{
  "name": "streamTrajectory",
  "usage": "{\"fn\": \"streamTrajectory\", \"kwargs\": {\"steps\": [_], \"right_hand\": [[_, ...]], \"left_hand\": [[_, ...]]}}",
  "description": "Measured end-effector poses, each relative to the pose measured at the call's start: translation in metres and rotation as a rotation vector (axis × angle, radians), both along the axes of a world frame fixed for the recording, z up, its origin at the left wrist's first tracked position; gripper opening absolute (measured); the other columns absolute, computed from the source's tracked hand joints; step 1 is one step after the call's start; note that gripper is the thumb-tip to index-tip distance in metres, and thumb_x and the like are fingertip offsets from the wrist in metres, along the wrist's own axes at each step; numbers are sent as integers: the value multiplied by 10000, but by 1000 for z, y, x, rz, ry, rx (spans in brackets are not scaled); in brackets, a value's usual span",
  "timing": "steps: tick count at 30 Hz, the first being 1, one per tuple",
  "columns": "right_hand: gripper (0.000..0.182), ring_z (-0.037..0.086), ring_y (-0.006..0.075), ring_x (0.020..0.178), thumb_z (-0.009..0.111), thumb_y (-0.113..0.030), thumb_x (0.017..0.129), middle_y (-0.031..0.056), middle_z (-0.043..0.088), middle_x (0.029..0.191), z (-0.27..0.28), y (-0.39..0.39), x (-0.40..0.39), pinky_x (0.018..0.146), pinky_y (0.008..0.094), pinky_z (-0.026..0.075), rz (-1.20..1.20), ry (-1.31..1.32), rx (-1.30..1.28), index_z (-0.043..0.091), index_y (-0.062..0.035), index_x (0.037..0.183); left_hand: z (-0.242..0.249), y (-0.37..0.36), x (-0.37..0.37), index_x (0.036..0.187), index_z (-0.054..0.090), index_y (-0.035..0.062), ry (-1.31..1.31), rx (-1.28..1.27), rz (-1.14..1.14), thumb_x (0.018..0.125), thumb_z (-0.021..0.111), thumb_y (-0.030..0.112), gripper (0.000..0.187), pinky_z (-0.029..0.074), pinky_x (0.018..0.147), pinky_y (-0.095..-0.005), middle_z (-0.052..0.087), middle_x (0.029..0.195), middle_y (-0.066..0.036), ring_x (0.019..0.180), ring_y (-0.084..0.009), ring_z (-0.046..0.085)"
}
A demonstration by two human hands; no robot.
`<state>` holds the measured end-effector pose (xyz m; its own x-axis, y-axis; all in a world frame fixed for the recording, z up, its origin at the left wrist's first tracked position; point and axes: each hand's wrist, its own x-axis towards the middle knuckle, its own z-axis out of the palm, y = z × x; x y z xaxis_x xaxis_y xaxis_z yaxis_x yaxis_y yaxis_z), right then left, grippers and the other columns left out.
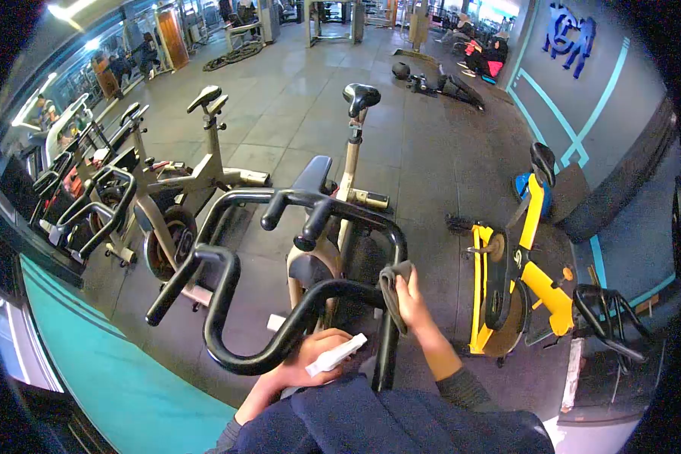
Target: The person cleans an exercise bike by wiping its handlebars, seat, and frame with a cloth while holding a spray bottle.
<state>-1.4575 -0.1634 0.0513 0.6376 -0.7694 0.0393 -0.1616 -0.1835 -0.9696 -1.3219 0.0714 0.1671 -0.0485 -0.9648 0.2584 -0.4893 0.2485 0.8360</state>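
Note:
In front of me stands an exercise bike with black looped handlebars (223, 325). My right hand (414, 303) is closed on a dark grey cloth (393, 291), which lies against the right side of the handlebar. Low in the middle, just under the bar's lower loop, my left hand (314, 359) is wrapped round a white spray bottle (337, 356). Only its narrow white top shows clearly; the rest is hidden by the fingers and the dark clothing. The bike's black saddle (361, 97) points away beyond the bars.
More exercise bikes (170, 227) line the left side. A yellow exercise bike (537, 280) stands close on the right, near the grey wall (583, 98). Farther off are a black ball (401, 69), coiled rope (234, 56) and a seated person (488, 57).

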Motion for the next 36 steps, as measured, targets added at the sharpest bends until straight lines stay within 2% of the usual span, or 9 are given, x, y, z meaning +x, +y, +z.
{"fn": "streamTrajectory", "kwargs": {"steps": [1,6,7,10,17,22,29,32,36], "right_hand": [[576,445,289,1267,440,-252,1003,228,445,1365,25,-4,12,1074,340,317,-43,36,98,213,49,1439],[424,490,397,1207,445,-254,988,258,498,1308,41,-59,56,1012,405,393,-82,166,-313,423,1,1325],[445,519,359,1201,427,-311,996,243,541,1267,38,-69,63,1005,380,391,-60,169,-375,431,-26,1337],[385,566,392,1097,445,-269,975,228,591,1177,60,-90,83,934,424,449,97,196,-376,488,-7,1254],[370,623,367,957,447,-319,952,182,640,1079,96,-73,155,815,484,488,371,314,-953,528,-36,1178],[394,581,370,1072,409,-380,978,186,613,1154,94,-86,167,881,436,478,517,260,-649,533,-94,1219],[370,614,131,949,364,-270,1034,40,635,1076,83,-134,92,836,302,495,669,290,103,459,-59,1323],[370,615,124,955,369,-267,1033,30,628,1072,82,-128,73,843,295,496,568,291,68,454,-63,1329],[435,592,228,1101,389,-339,1012,117,615,1192,97,-115,103,941,348,456,539,409,-163,476,-39,1315]], "left_hand": [[-1,0,0,1102,577,26,3,1,7,690,697,109,437,490,860,-397,581,1068,-165,1002,-336,589],[-6,-5,0,1100,561,39,35,19,-20,746,678,137,385,481,877,-390,570,1105,-140,1019,-321,584],[-5,-6,-1,1097,561,40,22,25,-18,754,676,137,375,479,883,-391,570,1106,-138,1025,-317,583],[-11,-9,-2,1099,558,38,64,36,-19,764,671,138,367,474,904,-384,571,1113,-139,1042,-315,576],[-14,-8,-3,1089,562,34,38,11,24,765,664,133,354,470,911,-386,578,1110,-146,1062,-309,564],[-3,-2,-5,1092,563,34,57,31,75,759,665,140,364,473,894,-387,582,1098,-135,1062,-301,566],[-6,0,-3,1109,564,34,41,56,56,760,662,147,379,471,901,-385,572,1129,-133,1057,-307,570],[-2,-3,-3,1110,558,35,20,19,43,757,675,146,388,473,901,-385,569,1137,-134,1058,-314,572],[-8,-3,-4,1105,552,27,45,-6,17,750,691,141,398,473,899,-388,565,1129,-143,1058,-313,573]]}}
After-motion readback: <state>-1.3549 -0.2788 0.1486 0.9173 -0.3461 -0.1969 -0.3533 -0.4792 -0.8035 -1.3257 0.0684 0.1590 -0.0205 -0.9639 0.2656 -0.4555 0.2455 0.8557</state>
